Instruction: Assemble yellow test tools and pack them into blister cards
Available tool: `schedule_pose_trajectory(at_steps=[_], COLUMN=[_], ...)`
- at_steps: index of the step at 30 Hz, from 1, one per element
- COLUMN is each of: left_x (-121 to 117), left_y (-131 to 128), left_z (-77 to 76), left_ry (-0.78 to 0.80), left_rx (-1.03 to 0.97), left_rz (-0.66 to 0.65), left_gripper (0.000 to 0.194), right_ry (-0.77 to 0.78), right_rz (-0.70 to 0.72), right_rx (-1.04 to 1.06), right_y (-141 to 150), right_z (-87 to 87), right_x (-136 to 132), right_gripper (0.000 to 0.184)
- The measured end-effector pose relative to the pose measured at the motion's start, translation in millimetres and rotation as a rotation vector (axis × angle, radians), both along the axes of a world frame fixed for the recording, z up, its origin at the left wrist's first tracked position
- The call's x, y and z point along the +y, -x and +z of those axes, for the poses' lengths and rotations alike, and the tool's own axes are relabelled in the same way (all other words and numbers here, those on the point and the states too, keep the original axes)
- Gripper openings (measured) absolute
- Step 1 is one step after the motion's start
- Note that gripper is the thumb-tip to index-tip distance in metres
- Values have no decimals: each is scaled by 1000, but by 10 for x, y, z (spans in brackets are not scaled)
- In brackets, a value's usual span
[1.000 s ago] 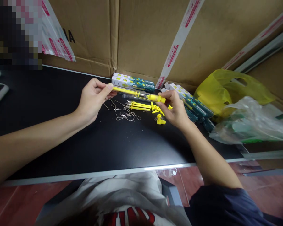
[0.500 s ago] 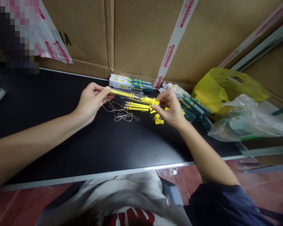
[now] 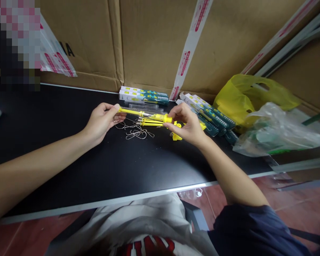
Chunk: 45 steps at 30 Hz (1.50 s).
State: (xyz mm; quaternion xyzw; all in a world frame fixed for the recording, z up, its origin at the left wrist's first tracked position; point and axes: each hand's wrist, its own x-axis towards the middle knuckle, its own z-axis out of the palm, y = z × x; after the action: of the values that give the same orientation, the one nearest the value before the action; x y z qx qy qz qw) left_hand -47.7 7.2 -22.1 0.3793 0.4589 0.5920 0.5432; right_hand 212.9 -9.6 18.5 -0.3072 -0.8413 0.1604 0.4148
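Both my hands hold a clear and yellow tube spring scale (image 3: 134, 112) level, a little above the black table. My left hand (image 3: 101, 121) pinches its left end between thumb and fingers. At the other end, the thumb and fingers of my right hand (image 3: 186, 124) grip the yellow cap (image 3: 164, 118). Beneath the scale lie several yellow rods (image 3: 149, 122) with metal tips. Bent wire hooks (image 3: 138, 132) lie in a loose heap below my left hand. Small yellow caps (image 3: 177, 135) sit beside my right hand, which partly hides them.
Behind the scale lie clear tubes (image 3: 144, 106) and printed boxes (image 3: 144, 96). More such boxes (image 3: 210, 115) are stacked to the right. A yellow plastic bag (image 3: 232, 94) and a clear bag (image 3: 277, 131) stand at the right end. Cardboard (image 3: 152, 42) walls off the back.
The view has shifted slightly. My right hand has come a little left and nearer to my left hand, the yellow cap with it. Both hands keep their hold on the spring scale.
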Motion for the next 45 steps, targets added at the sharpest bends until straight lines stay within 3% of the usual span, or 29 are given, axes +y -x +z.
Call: schedule_pose_trajectory(at_steps=[6, 15, 23, 33, 40, 45], left_x=[0, 34, 16, 7, 105, 84], left_y=[-14, 21, 20, 14, 79, 136], left_z=[28, -8, 21, 40, -8, 5], left_ry=[25, -125, -153, -172, -171, -338], left_rx=[-10, -31, -36, -5, 180, 470], left_rz=[40, 84, 133, 146, 46, -53], left_gripper=[20, 20, 20, 19, 9, 13], right_ry=[75, 118, 243, 240, 208, 225], right_rz=[37, -42, 12, 20, -12, 5], right_rx=[14, 34, 83, 67, 68, 67], right_y=[-1, -74, -61, -50, -22, -37], right_z=[5, -45, -105, -163, -115, -133], right_x=[-18, 50, 87, 103, 77, 109], right_gripper=[25, 28, 25, 21, 26, 25])
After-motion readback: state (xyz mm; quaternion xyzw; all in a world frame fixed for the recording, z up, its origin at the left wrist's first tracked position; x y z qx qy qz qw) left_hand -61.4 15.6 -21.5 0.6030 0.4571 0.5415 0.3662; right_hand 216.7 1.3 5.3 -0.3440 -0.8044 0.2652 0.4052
